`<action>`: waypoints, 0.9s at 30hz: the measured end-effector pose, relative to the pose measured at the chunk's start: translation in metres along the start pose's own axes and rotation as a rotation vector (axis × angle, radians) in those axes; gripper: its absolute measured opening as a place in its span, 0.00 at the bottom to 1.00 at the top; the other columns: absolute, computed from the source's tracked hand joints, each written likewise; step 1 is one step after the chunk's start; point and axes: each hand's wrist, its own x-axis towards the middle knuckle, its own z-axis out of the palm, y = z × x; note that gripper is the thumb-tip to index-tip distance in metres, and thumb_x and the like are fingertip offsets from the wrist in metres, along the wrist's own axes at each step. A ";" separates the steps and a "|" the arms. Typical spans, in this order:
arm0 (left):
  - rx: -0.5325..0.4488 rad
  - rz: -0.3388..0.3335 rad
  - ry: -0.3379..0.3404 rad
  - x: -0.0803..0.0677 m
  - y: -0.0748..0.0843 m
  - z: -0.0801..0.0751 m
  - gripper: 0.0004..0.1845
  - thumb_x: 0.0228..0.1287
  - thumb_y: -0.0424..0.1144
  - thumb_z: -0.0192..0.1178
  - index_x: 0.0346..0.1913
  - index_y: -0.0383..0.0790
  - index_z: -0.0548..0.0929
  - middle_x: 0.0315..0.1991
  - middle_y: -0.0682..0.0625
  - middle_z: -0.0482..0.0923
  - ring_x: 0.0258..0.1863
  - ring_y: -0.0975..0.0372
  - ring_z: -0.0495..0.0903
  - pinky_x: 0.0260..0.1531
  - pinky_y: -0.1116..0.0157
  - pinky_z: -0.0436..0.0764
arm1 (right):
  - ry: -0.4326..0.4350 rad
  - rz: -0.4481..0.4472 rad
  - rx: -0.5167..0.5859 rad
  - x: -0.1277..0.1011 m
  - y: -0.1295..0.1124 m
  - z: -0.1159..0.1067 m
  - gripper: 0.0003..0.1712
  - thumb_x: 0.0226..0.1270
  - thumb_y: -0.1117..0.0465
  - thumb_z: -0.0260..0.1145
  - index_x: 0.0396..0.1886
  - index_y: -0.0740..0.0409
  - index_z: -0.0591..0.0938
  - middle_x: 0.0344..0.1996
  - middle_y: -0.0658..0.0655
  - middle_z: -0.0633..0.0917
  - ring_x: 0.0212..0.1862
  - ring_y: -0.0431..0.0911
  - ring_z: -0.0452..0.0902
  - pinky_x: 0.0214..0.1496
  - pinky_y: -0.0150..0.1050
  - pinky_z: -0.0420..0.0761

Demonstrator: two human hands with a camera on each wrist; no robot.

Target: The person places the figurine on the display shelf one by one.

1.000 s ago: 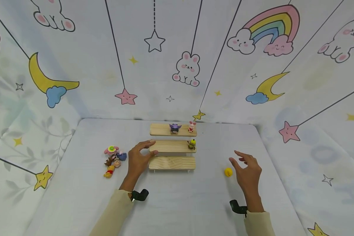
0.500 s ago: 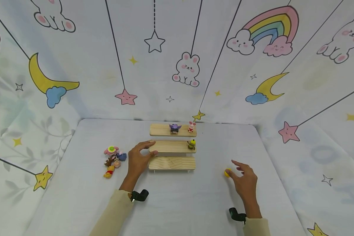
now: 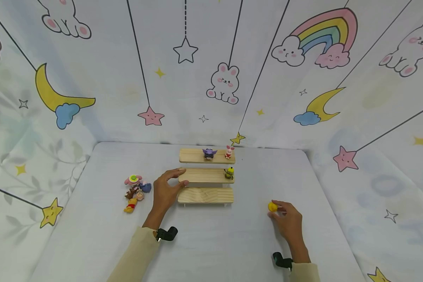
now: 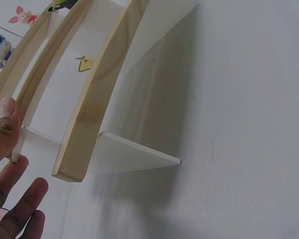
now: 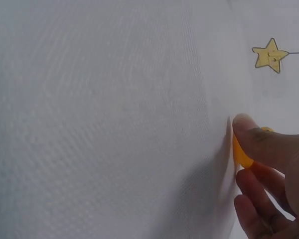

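A three-tier wooden shelf (image 3: 206,195) stands on the white-covered table. My left hand (image 3: 166,190) grips the left end of its middle board, thumb on the near side and a finger behind, as the left wrist view also shows. To the right, my right hand (image 3: 288,220) pinches a small round yellow object (image 3: 272,206) at the tabletop. In the right wrist view the thumb covers part of that yellow object (image 5: 243,152), so its kind is unclear. On the shelf stand a purple figurine (image 3: 209,154), a pink piglet figurine (image 3: 229,152) and a yellow-green figurine (image 3: 229,172).
Several small figurines lie in a cluster left of my left hand, among them a yellow bear in red (image 3: 130,205) and a blue one (image 3: 145,187). A cloth backdrop (image 3: 183,86) with printed stars, moons and rabbits rises behind and beside the table.
My right hand has come down and toward the yellow object, and its thumb and finger have closed on it. The left hand has stayed on the middle board.
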 end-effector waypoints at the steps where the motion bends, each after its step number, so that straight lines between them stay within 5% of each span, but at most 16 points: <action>1: 0.000 -0.001 0.000 0.000 0.000 0.000 0.25 0.56 0.45 0.81 0.58 0.53 0.91 0.61 0.50 0.88 0.56 0.52 0.85 0.66 0.47 0.79 | 0.004 0.004 -0.006 0.000 0.001 0.000 0.26 0.65 0.65 0.80 0.63 0.54 0.86 0.59 0.63 0.87 0.56 0.58 0.85 0.63 0.58 0.84; 11: 0.005 -0.002 -0.014 -0.001 0.000 0.001 0.25 0.57 0.44 0.80 0.59 0.51 0.91 0.62 0.49 0.87 0.57 0.52 0.85 0.66 0.47 0.79 | 0.060 -0.032 -0.025 0.002 0.002 0.001 0.20 0.64 0.64 0.80 0.56 0.53 0.89 0.51 0.59 0.90 0.50 0.53 0.87 0.49 0.28 0.80; 27: 0.005 0.003 -0.001 -0.001 0.001 0.000 0.24 0.57 0.44 0.80 0.59 0.53 0.91 0.61 0.50 0.88 0.56 0.52 0.85 0.66 0.47 0.79 | 0.143 -0.105 -0.001 0.011 -0.039 -0.004 0.21 0.65 0.61 0.80 0.57 0.49 0.89 0.51 0.55 0.88 0.49 0.51 0.86 0.54 0.45 0.85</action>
